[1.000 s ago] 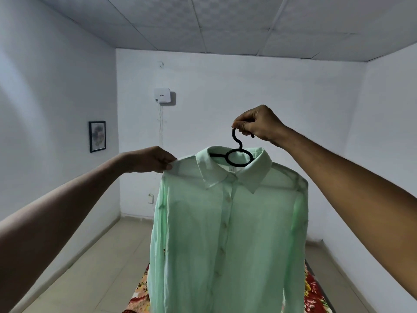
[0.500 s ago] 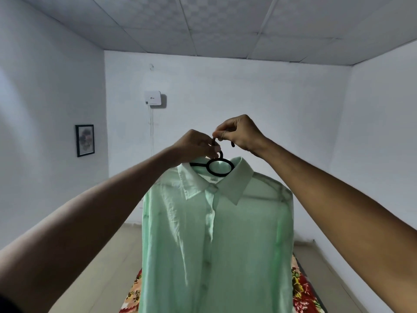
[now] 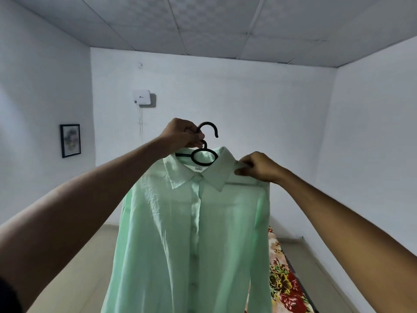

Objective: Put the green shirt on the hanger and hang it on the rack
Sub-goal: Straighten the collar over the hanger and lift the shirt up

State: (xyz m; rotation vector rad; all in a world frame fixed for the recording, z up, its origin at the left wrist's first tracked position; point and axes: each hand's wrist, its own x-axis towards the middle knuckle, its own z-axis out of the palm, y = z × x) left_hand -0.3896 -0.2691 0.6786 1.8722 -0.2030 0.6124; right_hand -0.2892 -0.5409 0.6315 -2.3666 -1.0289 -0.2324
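Green shirt [image 3: 191, 233] (buttoned) hangs on black hanger [image 3: 204, 152].

- The left hand [image 3: 185, 134] grips the black hanger [image 3: 204, 152] just under its hook, holding it up in mid-air; the green shirt [image 3: 191, 233] hangs from it, buttoned, collar spread
- The right hand [image 3: 257, 167] pinches the shirt's shoulder beside the collar
- Behind: a framed picture [image 3: 70, 140] and a white wall box [image 3: 142, 97]; a floral cloth [image 3: 285, 283] lies low at the right

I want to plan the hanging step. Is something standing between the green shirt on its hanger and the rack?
That cannot be judged: no rack is in view. The green shirt hangs on the black hanger, held up in open air by the left hand, with the right hand pinching its shoulder. Ahead is only a white wall.
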